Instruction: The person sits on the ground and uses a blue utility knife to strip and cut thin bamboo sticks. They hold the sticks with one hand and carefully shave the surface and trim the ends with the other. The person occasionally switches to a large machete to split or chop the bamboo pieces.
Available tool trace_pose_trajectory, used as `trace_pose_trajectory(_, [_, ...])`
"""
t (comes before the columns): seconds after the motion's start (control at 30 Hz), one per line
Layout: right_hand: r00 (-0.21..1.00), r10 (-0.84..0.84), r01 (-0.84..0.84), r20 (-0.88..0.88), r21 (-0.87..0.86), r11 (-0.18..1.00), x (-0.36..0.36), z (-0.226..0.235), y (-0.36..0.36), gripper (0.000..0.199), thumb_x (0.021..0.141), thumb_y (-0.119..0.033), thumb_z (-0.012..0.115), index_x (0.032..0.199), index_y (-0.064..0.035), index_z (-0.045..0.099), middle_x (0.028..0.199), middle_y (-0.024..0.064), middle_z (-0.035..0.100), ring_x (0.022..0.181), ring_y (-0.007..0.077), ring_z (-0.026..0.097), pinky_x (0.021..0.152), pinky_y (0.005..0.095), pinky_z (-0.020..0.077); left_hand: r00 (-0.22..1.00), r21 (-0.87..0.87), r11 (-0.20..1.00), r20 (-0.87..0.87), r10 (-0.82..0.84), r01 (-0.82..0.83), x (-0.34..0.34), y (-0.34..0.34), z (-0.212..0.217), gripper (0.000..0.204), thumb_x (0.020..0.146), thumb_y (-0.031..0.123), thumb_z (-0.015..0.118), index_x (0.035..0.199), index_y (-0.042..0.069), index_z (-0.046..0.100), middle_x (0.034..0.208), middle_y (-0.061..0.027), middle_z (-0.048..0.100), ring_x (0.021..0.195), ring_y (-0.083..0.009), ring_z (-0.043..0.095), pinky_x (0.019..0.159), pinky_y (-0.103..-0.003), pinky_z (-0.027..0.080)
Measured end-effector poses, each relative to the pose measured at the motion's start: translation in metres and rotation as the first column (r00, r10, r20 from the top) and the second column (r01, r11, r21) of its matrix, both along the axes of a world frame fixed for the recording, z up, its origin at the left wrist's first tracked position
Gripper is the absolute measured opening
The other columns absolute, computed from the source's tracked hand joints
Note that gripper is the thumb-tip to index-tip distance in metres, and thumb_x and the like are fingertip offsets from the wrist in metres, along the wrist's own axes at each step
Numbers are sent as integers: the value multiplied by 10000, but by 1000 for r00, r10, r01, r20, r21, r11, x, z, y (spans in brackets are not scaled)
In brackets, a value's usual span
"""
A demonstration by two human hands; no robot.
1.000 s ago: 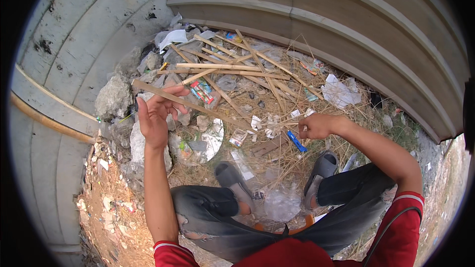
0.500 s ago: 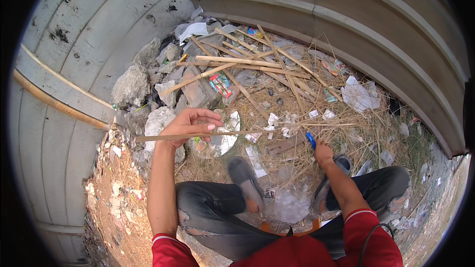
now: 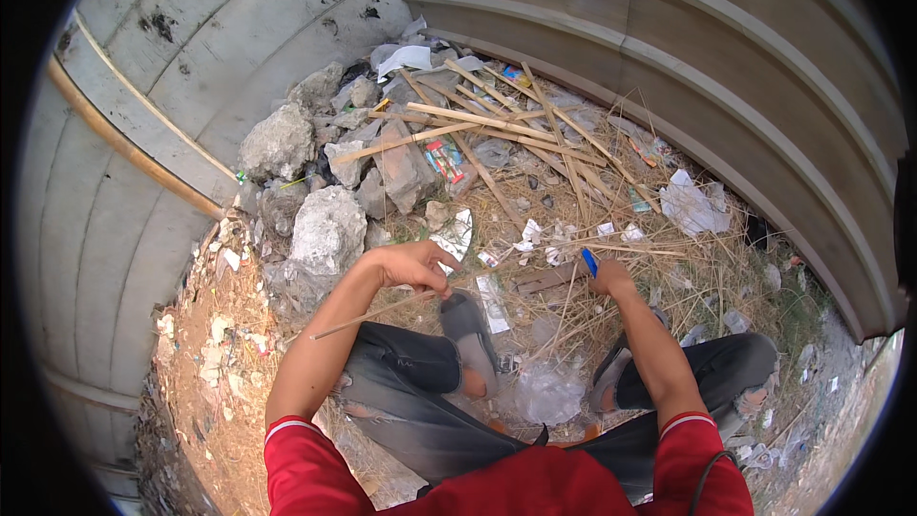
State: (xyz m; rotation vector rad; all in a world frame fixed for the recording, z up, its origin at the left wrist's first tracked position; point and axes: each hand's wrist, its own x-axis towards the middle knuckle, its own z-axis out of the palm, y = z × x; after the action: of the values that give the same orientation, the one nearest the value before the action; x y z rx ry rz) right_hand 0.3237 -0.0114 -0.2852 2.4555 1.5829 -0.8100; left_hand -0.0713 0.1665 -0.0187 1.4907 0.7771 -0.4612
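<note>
My left hand (image 3: pixel 416 266) is pinched around a thin bamboo strip (image 3: pixel 368 317), one end of which slants down over my left forearm. Past the fingers, the strip's far end blends into the straw and is hard to follow. To the right, my right hand (image 3: pixel 612 279) is closed on a blue cutter (image 3: pixel 589 262), its blue body poking out beyond the fingers; no blade can be made out. Ahead of both hands lies a loose pile of split bamboo strips (image 3: pixel 487 122), crossed over one another on the ground.
Grey rocks (image 3: pixel 328 229) are heaped at the left against a pale panel wall (image 3: pixel 220 29). A brown ribbed metal wall (image 3: pixel 745 86) curves along the far right. Paper scraps (image 3: pixel 693 205), dry straw and a clear plastic bag (image 3: pixel 549 394) litter the ground around my feet.
My left hand has turned palm-down and come lower and nearer; its strip now tilts instead of lying level. The right hand has shifted slightly left and up with the cutter.
</note>
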Motion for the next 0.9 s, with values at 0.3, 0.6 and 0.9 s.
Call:
trace_pose_trajectory(0.3, [951,307,-278,34,523,805,42,285,69,380,803,-279,573,918,73,658,922,306,687,915,486,651,860,537,506,854,-240,882,243,459,-406,-34,-32,82,540,851,32,578,1375,-94,587,768,-24,590,564,-77,486,508,-237,396])
trace_pose_trajectory(0.6, [886,64,236,-458,567,789,-29,376,5,454,888,-414,727,894,25,610,755,125,635,707,223,695,660,390,504,786,-187,936,509,351,-297,2,-121,71,683,1021,148,600,1602,-11,279,993,-41,563,675,-105,536,604,-238,425])
trace_pose_trajectory(0.9, [547,260,465,-796,547,696,-53,343,15,384,947,-102,727,763,-74,391,1214,234,658,691,160,718,581,303,597,717,-207,868,494,492,-452,110,-142,68,435,1082,215,442,1467,15,421,893,-40,542,608,-100,489,569,-231,392])
